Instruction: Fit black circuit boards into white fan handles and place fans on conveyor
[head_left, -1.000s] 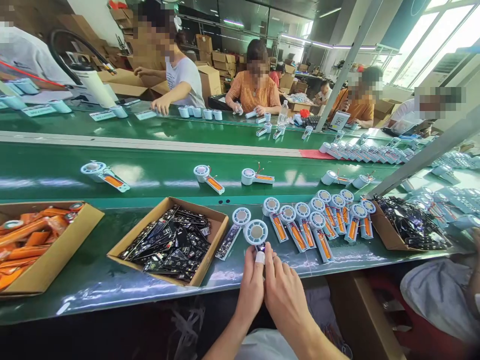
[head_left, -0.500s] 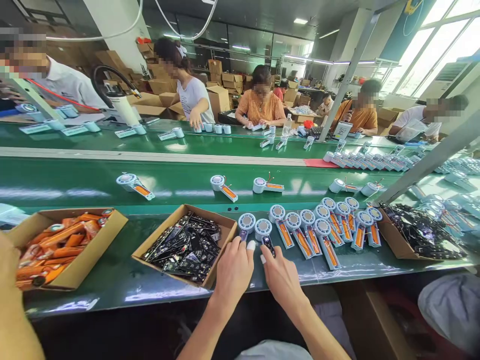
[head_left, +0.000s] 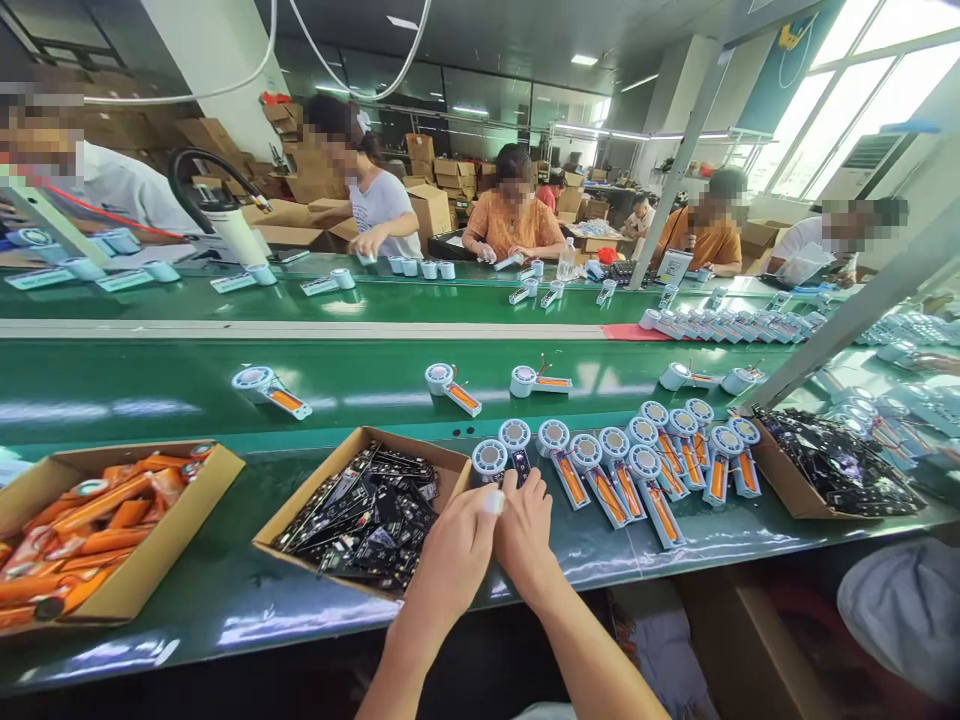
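Observation:
Two pale-blue round-headed fan housings stand side by side before me. My left hand (head_left: 457, 530) is closed around the handle of the left fan housing (head_left: 490, 458), which its fingers mostly hide. Close against it, my right hand (head_left: 527, 525) has curled fingers; its thumb and whatever it grips are hidden. Just beyond the right fingertips lies the right fan housing (head_left: 515, 434), with a dark circuit board (head_left: 520, 464) in its handle. A white cover shows on a left-hand digit, likely the thumb. Beside my left hand is a cardboard box (head_left: 300, 560) of black circuit boards (head_left: 367, 510).
Several fan housings with orange batteries (head_left: 606, 490) lie to the right, before another box of boards (head_left: 840, 465). At left is a box of orange batteries (head_left: 112, 515). More housings lie on the green conveyor (head_left: 360, 390). A slanted metal post (head_left: 847, 310) rises at right. Co-workers sit opposite.
My right hand has moved left against my left hand. The right fan housing has shifted up and left, away from the right palm. Another person's arm at far left has gone from view.

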